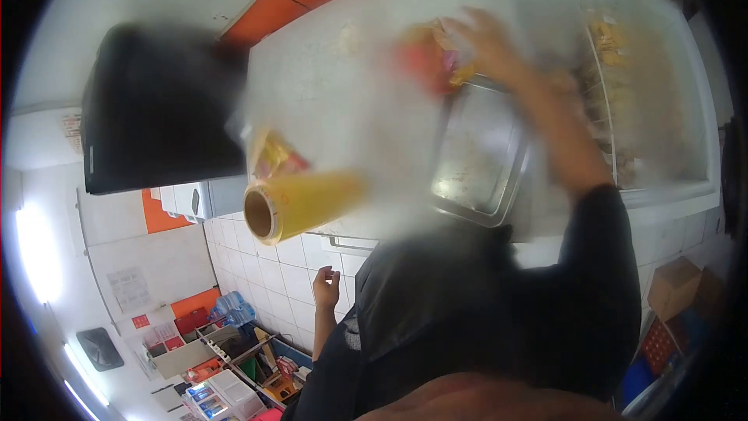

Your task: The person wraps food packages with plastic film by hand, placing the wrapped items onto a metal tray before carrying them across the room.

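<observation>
Smeared by haze and motion, my right hand (479, 40) reaches over the white work surface (327, 109), its fingers apart at the edge of a red and yellow packet (427, 58). Whether it touches the packet is unclear. Just below the packet lies a shallow metal tray (479, 148). My left hand (326, 288) hangs low beside my body, in front of the tiled wall, with loosely bent fingers and nothing visible in it. A large yellow roll of film (304, 204) with a cardboard core lies at the surface's near left, beside another yellow and red packet (274, 157).
A bin-like black object (164, 117) stands at the left. On the right, a compartment (654, 101) holds blurred yellow and brown items. Crates and boxes (226, 398) are at the lower left, and a cardboard box (673, 287) is at the lower right.
</observation>
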Tool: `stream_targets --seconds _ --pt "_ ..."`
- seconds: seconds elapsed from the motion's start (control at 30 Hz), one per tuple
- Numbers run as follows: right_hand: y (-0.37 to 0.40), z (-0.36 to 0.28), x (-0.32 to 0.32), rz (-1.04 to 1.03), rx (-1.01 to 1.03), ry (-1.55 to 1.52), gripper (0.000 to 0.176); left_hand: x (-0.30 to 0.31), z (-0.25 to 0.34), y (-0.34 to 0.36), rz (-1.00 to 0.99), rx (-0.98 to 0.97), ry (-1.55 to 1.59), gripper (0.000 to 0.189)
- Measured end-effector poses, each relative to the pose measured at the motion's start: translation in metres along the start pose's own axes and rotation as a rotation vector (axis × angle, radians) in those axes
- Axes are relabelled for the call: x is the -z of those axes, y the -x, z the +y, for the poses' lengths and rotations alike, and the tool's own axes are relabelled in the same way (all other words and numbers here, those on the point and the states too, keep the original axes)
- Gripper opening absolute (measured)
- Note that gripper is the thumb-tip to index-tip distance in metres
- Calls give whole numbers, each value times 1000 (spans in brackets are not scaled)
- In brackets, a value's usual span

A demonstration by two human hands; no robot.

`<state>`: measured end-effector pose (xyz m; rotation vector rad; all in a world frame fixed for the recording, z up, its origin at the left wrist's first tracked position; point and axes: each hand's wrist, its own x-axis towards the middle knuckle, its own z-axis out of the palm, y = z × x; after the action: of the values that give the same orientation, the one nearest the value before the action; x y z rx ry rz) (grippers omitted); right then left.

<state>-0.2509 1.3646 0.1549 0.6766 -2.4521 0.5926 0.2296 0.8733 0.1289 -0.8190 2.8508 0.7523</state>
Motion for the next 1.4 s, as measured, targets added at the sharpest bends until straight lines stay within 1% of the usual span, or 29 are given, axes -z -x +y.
stream_targets --seconds 0.03,0.1,0.13,0.2,0.23,0.33,0.4,0.47,0.53,0.57,0.6,0.63,0.7,0.73,0.77,0.8,0.87,0.9,0.93,0.97,1.0,1.07,1.1,1.17,1.2,1.27,1.3,1.37,1.4 --pt "-10 -11 -10 13 7 0 58 0 -2 -1 4 -27 11 27" --pt "-33 -20 -29 -7 257 40 47 3 -5 2 30 -7 22 27" --pt "-42 -21 -40 6 266 43 47 3 -7 4 39 22 30 27" --pt "-61 -26 -57 -587 -226 -771 29 8 -8 11 73 37 21 27" --pt "-65 -32 -63 -585 -209 -770 29 9 -13 16 95 36 38 27" --pt "-78 -43 -66 -180 45 -459 22 13 -22 22 162 37 67 26" --pt "-94 -56 -58 -131 71 -471 20 16 -27 25 201 46 85 25" --pt "-110 -75 -40 -87 101 -485 19 25 -19 22 275 -28 80 22" --pt "-121 -98 -17 89 -101 -859 15 34 2 16 306 -56 115 19" --pt "-124 -121 21 177 -166 -888 15 37 14 12 327 -141 128 18" --pt "-128 -126 40 170 -138 -886 15 42 26 7 351 -227 141 18" --pt "-133 -128 54 213 -122 -954 17 49 46 5 370 -221 159 18" --pt "-139 -144 93 249 -75 -1022 19 70 100 4 381 -472 114 15" --pt "-138 -159 118 220 -109 -1165 19 83 128 5 408 -465 130 15" --pt "-135 -175 139 183 -144 -1307 19 99 156 8 448 -652 114 15" --pt "-132 -189 155 169 -110 -1308 19 112 182 10 490 -836 90 15" --pt "-124 -217 178 107 -89 -1437 17 133 218 11 616 -1000 202 21" --pt "-118 -232 183 90 -59 -1439 17 145 233 11 634 -1025 257 31" --pt "-110 -247 185 13 -69 -1599 16 158 246 10 649 -1052 310 43" --pt "-102 -262 188 -72 -86 -1756 15 170 261 9 614 -1011 321 51" --pt "-93 -280 192 -94 -72 -1756 15 181 272 7 575 -968 333 60" --pt "-77 -315 199 -270 25 -1904 14 195 277 2 415 -1052 407 79" --pt "-71 -325 193 -293 30 -1908 14 202 283 5 428 -1035 409 79" --pt "-58 -345 175 -693 102 -2030 10 216 295 16 -54 -1185 716 94" --pt "-49 -362 178 -709 94 -2035 10 218 294 23 -51 -1170 722 94" --pt "-34 -397 188 -476 120 -1734 10 220 289 32 -259 -806 761 113" --pt "-30 -401 179 -490 110 -1737 10 214 275 26 -224 -819 723 118" --pt "-22 -409 155 -331 511 -1400 15 197 246 15 -213 -876 703 118" --pt "-17 -415 152 -350 503 -1401 15 189 232 11 -197 -945 675 118"
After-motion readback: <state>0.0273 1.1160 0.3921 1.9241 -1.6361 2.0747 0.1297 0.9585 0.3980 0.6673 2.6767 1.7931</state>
